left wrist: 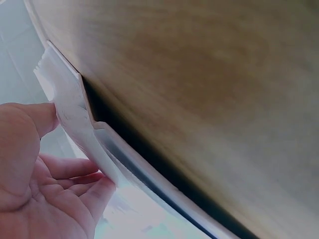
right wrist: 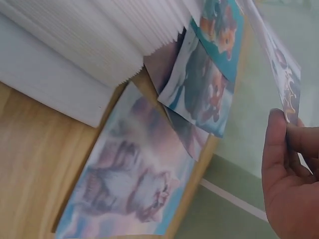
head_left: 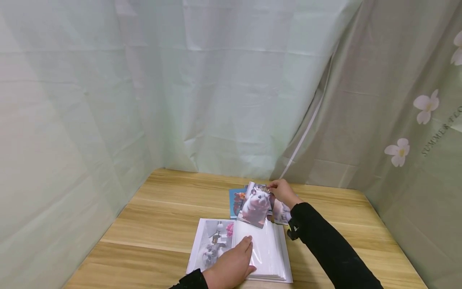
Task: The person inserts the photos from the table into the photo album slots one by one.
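A picture card (head_left: 255, 204), thin, stiff and rectangular with a glossy face, shows a pale, furry animal wearing a crown. It lies tilted over the far edge of an open album (head_left: 268, 253), at about the album's one o'clock; whether it touches the page cannot be told. At the card's two o'clock, the right hand (head_left: 285, 193) pinches its corner between thumb and fingers. The left hand (head_left: 231, 265), at the card's seven o'clock, rests on the album, its fingers extended and gripping nothing.

The album's right page is white, smooth and shiny; a greyish picture (head_left: 216, 243) fills the left page, at the album's nine o'clock. Loose cards (head_left: 237, 200) overlap beyond it, toward twelve and one o'clock, on a wood-grained table (head_left: 162, 224). A creased pale curtain (head_left: 231, 92) hangs at twelve o'clock, and a grey-green one with white flowers (head_left: 426, 106) at two.

Only the right wrist view reveals the stacked, ridged page edges (right wrist: 114, 64) and a whole striped-cat card (right wrist: 129, 184). Only the left wrist view shows the thumb and fingertips set apart against the album's side.
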The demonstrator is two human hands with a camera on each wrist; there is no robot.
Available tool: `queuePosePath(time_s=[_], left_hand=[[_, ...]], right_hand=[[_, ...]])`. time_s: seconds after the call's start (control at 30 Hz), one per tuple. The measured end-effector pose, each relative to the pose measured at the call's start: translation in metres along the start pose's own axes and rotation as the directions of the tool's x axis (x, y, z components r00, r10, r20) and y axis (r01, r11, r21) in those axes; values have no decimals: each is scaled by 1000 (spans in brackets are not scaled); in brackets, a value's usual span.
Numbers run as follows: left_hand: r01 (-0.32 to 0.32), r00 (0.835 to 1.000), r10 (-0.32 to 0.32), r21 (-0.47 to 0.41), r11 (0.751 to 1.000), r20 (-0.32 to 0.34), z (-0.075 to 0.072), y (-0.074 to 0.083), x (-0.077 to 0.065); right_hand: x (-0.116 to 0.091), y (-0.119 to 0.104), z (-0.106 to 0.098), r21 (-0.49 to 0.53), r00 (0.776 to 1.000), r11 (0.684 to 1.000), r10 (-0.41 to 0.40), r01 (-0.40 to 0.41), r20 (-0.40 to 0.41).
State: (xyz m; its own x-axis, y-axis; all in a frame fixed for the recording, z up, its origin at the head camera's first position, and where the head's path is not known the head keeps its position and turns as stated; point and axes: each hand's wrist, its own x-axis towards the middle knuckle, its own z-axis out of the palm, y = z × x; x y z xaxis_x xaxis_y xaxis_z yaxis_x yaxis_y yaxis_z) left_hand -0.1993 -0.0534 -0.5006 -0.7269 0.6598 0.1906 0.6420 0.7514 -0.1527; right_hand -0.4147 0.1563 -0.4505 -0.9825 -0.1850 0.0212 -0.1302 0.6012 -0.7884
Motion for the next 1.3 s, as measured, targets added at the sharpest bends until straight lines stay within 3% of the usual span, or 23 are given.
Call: queuePosePath(time_s=[0.17, 0.4, 0.6, 0.93, 1.17, 1.3], left_hand=[[-21, 1000, 22, 34, 999, -16, 1, 0, 0], [-20, 1000, 20, 38, 999, 15, -1, 0, 0], [-26, 1000, 26, 31, 999, -11, -2, -1, -1], [-25, 1000, 25, -15, 1000, -8, -4, -1, -1], [-59, 998, 61, 73, 996, -21, -2, -2, 0], [-44, 999, 45, 31, 999, -3, -1, -2, 0]], right_hand=[[1, -4, -3, -18, 1000, 1000, -24, 24, 10], [5, -13, -7, -139, 997, 988, -61, 66, 41], [8, -19, -10, -211, 991, 969, -116, 127, 65], [7, -22, -1, -120, 987, 987, -88, 104, 131], [4, -18, 5, -101, 980, 989, -94, 112, 173], [4, -17, 6, -101, 976, 990, -76, 98, 202]])
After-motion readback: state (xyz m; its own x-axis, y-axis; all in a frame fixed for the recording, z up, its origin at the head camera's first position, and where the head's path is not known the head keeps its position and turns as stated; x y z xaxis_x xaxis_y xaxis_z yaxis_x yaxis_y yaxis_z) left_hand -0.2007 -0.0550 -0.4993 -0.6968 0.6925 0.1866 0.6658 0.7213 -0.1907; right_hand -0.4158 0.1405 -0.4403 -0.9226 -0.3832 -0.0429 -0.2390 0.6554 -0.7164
